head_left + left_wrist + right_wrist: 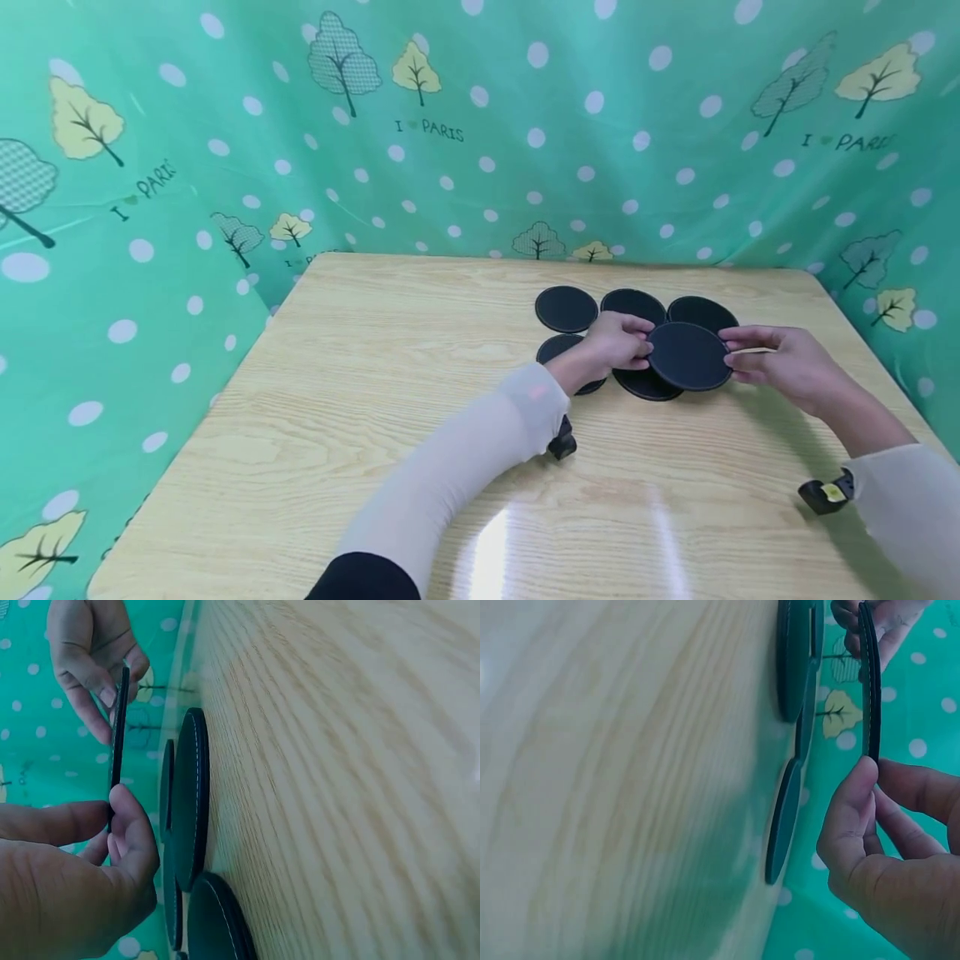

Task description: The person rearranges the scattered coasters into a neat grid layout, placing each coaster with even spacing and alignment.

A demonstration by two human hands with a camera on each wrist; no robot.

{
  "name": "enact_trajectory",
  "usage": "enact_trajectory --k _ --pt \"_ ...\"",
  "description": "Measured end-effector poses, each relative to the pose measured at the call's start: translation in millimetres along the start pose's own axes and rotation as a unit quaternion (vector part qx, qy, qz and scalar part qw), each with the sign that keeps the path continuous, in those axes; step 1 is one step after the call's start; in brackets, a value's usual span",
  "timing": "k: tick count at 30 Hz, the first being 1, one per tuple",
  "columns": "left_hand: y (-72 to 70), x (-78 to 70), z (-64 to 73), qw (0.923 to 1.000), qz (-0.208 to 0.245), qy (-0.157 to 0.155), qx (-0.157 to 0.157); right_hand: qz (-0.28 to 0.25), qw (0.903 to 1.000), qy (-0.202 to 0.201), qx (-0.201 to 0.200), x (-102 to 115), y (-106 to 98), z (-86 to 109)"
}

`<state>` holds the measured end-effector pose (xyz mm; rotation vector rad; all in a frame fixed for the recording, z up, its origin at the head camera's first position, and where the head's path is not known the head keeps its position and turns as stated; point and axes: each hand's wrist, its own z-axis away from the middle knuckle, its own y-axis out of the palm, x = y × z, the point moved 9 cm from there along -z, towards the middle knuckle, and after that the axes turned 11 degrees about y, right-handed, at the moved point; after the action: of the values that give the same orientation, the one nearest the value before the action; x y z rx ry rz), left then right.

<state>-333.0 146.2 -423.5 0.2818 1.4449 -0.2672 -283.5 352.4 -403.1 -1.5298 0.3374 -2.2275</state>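
A round black coaster [688, 357] with a stitched rim is held above the table between both hands. My left hand [613, 340] pinches its left edge between thumb and fingers. On the opposite edge, my right hand [780, 362] grips it the same way. Both wrist views show the coaster [118, 746] edge-on, apart from the tabletop. Beneath and behind it lie more black coasters: a back row with a left [566, 308], a middle [633, 303] and a right one [702, 312]. In front, one coaster [558, 345] is partly hidden by my left hand, another [647, 386] by the held coaster.
The light wood table [337, 400] reaches back to a green curtain [495, 108] printed with dots and trees, which also hangs along both sides. Small black devices sit at the left wrist [562, 442] and the right wrist [825, 493].
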Motion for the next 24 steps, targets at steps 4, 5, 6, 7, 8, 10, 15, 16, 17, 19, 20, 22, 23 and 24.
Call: enact_trajectory --k 4,5,6,7,8,10,15,16,17,19,20,22,23,24 --pt "11.0 -1.0 -4.9 0.9998 -0.017 -0.006 -0.007 -0.005 1.0 0.0 0.003 -7.4 -10.2 -0.4" --pt "14.4 -1.6 -6.0 0.9997 -0.021 -0.006 -0.008 -0.003 1.0 0.001 0.003 -9.3 -12.6 -0.4" --pt "17.7 -2.0 -6.6 0.9996 -0.025 -0.008 -0.01 -0.002 1.0 0.003 0.004 -11.5 -14.9 -0.7" --pt "20.9 -2.6 -6.9 0.9994 -0.031 -0.01 -0.012 -0.003 1.0 0.004 0.005 -13.7 -17.3 -1.1" --pt "24.0 -3.1 -7.5 0.999 -0.04 -0.012 -0.015 -0.006 0.9999 0.006 0.006 -16.0 -19.5 -1.5" --pt "30.7 -4.2 -8.7 0.9985 -0.051 -0.013 -0.017 -0.02 0.9997 0.011 0.011 -20.7 -23.8 -2.3" --pt "44.7 -5.9 -11.8 0.9946 -0.1 -0.013 -0.022 -0.048 0.9983 0.019 0.024 -31.0 -33.4 -3.3" --pt "47.0 -6.0 -12.3 0.9932 -0.113 -0.012 -0.023 -0.044 0.9985 0.021 0.024 -32.8 -35.1 -3.3" --pt "49.2 -6.0 -12.6 0.9917 -0.125 -0.013 -0.023 -0.036 0.9988 0.023 0.024 -34.3 -36.7 -3.3" --pt "53.5 -5.8 -13.0 0.9885 -0.149 -0.013 -0.023 -0.018 0.9992 0.03 0.019 -37.9 -39.7 -3.4" --pt "55.2 -5.4 -12.9 0.9867 -0.16 -0.014 -0.023 -0.01 0.9992 0.035 0.017 -39.7 -40.8 -3.6" --pt "57.9 -5.1 -12.6 0.9831 -0.181 -0.015 -0.024 0.005 0.999 0.041 0.016 -42.8 -42.0 -4.5" --pt "59.2 -4.6 -12.7 0.9815 -0.189 -0.017 -0.023 0.009 0.9988 0.045 0.016 -44.5 -42.4 -4.9" --pt "60.3 -4.3 -12.8 0.98 -0.197 -0.017 -0.022 0.011 0.9987 0.048 0.017 -46.2 -42.5 -5.2"
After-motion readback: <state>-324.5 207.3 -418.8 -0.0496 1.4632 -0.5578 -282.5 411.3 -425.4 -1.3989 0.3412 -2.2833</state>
